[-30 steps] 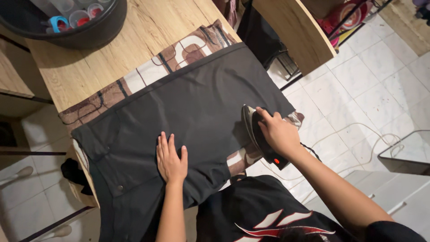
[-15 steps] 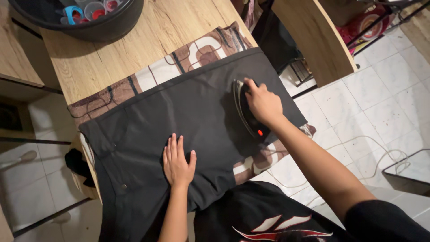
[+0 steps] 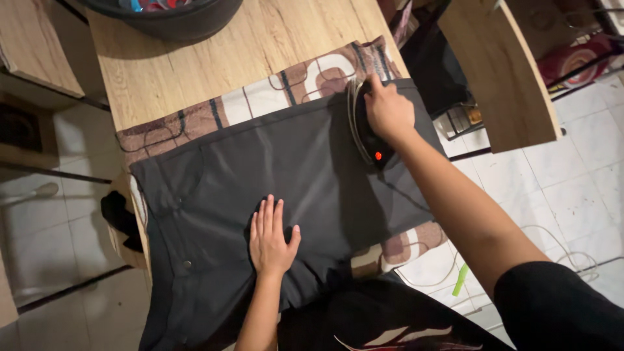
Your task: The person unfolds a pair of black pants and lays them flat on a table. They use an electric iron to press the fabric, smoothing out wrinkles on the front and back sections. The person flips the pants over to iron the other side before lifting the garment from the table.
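The dark trousers (image 3: 273,169) lie flat on a patterned cloth (image 3: 305,75) across the wooden table (image 3: 195,58). Your right hand (image 3: 388,112) wraps its fingers around the iron (image 3: 364,127) near the far hem, though the sole is partly hidden. Your left hand (image 3: 272,239) lies flat, fingers together; keep the fabric taut and well apart from the iron.

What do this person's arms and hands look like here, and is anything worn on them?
Both hands are bare: the left hand and right hand show no gloves, and I see no rings or watch. Both forearms are uncovered. A black short sleeve covers the right upper arm; it belongs to a black shirt with a red-and-white print.
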